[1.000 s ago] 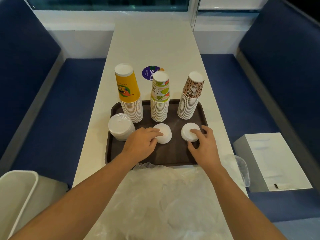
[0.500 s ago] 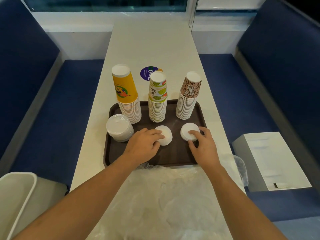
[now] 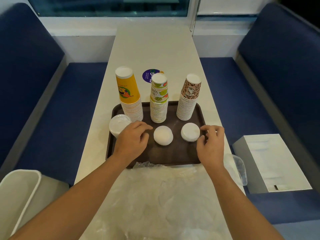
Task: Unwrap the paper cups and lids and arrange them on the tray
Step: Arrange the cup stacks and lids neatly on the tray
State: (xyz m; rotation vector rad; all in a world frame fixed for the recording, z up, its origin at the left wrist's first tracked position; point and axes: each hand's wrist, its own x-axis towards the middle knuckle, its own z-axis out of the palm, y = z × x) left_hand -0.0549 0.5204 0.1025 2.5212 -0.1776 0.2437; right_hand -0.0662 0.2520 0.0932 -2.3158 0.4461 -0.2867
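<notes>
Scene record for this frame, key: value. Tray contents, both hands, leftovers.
tray: brown tray on white table
back row: yellow cup stack, lime-print cup stack, leopard-print cup stack, all upside down
front row: clear lid stack at the left rim, middle white lid stack, right white lid stack
left hand: loosely curled, holds nothing, between clear and middle lids
right hand: loosely curled, holds nothing, right of the right lids
wrap: plastic wrap on the table, near side of the tray
</notes>
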